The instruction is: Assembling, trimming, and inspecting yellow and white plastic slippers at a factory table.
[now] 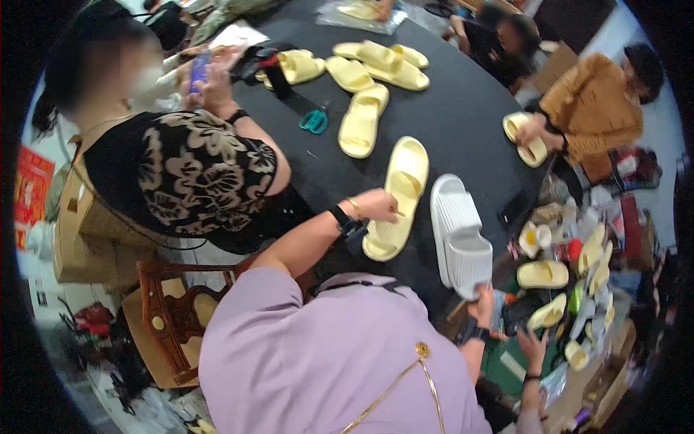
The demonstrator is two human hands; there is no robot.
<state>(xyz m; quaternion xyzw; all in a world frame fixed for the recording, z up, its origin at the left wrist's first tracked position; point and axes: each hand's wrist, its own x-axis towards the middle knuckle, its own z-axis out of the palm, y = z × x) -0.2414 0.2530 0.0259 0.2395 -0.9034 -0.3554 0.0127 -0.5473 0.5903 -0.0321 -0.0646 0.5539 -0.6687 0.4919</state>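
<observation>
Wearing a lilac shirt (325,354) and a long gold chain with a round pendant (423,351), a person has both hands over a dark, curved tabletop (448,123), well apart from each other. The left hand (377,205), a black watch (349,223) on its wrist, is curled against a pale yellow slide slipper (407,173) lying at the near edge; whether it grips anything cannot be told. The right hand (481,307) is clamped on the heel end of a pair of white, ribbed slide slippers (463,231), just right of the yellow one. Beyond lie another pale yellow slipper (361,123), teal-handled scissors (314,121) and a dark cylindrical container (275,79). At the left, a co-worker in a black floral top (195,170) holds a purple object (199,70); at the far right, one in an orange-brown jacket (596,108) handles yellow slippers (535,152). Another person's hand (533,351) reaches near a loose yellow slipper (548,312) at the lower right.
</observation>
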